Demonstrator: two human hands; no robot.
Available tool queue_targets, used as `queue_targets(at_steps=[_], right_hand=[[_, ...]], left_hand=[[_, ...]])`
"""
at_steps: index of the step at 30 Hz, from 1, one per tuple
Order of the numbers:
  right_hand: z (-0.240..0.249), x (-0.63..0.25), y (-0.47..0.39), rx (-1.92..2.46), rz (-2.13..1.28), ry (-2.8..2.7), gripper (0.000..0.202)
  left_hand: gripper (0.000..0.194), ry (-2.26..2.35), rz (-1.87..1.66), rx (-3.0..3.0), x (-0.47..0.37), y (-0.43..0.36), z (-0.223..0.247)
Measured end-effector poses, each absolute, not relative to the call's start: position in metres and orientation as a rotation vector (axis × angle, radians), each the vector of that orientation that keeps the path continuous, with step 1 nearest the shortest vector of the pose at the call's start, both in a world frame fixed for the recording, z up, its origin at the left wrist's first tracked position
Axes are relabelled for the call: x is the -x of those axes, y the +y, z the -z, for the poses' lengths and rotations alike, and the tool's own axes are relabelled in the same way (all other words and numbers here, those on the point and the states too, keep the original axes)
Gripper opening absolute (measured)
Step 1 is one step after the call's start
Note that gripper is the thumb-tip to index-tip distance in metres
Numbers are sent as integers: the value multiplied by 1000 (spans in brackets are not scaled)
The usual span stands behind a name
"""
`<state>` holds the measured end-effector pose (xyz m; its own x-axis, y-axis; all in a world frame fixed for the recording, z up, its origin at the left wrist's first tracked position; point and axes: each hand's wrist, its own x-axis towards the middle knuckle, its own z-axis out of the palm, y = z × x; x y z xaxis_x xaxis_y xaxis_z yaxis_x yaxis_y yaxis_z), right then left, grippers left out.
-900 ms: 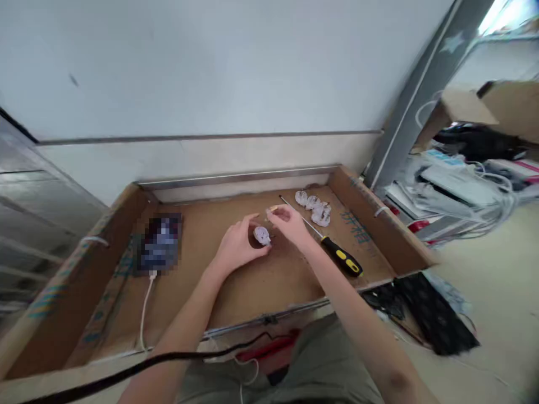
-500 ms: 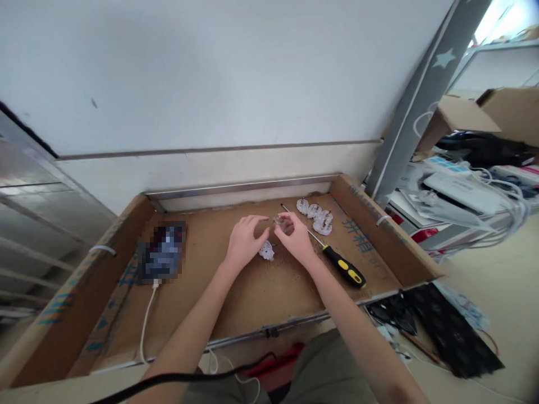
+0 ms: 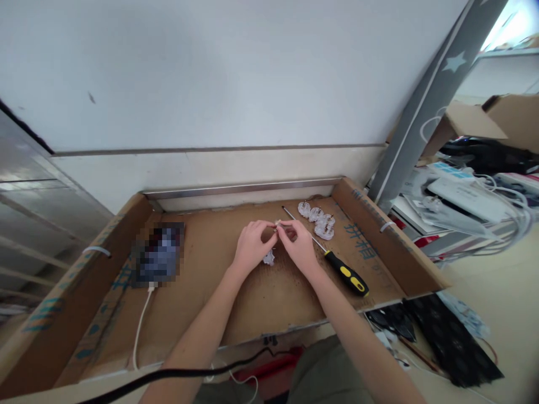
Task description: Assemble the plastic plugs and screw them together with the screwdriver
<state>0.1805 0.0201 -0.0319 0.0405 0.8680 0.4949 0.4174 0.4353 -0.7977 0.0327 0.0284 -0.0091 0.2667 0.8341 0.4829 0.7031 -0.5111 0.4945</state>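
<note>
A tiny piece was pinched by the nearly closed fingertips of left hand and right hand (a whitish part was partly hidden).

The piece at your fingertips is too small to tell.
Your left hand partly hides the clear part beneath it. Square blocks blur the device on your left; the bottom edge cuts off your forearms and the black cable, and the right edge crops the carton.
</note>
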Motion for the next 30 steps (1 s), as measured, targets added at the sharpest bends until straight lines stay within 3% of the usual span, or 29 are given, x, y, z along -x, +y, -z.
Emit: queue_targets(at_steps=[20,30], right_hand=[[34,-180,22,1130,-622,-1625,34],[40,-190,37,1135,-1013,-1140,37]], left_hand=[[5,1445,-986,-2372,-37,32,11],[18,1668,-1072,-2223,-21,35,10]])
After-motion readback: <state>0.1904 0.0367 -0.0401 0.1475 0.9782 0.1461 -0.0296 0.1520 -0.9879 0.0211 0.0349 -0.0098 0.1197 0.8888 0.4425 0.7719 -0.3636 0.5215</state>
